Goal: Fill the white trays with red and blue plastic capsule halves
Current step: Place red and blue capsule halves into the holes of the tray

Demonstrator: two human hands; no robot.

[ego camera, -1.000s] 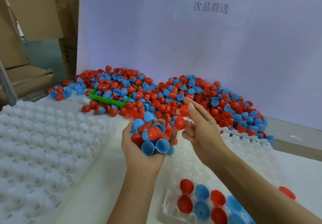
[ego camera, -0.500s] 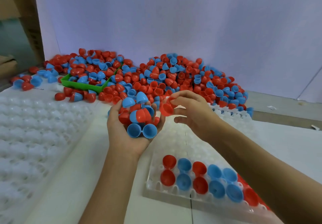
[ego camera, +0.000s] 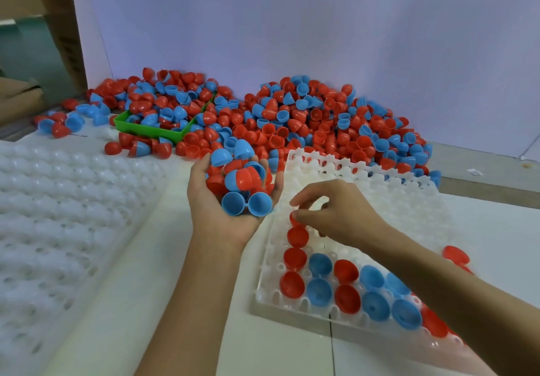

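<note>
My bench, backed by a plain pale wall

In front of me a white tabletop [ego camera: 277,346] runs up to a smooth, pale lilac-white backboard [ego camera: 321,24] that stands upright along its far edge and fills most of my view. To my left, brown cardboard [ego camera: 58,10] leans beside the board, with a dull grey-green surface [ego camera: 29,54] showing behind it. The light is soft and even, casting only faint shadows on the table. At the far right the table's edge shows as a grey-brown strip [ego camera: 482,188].
</note>
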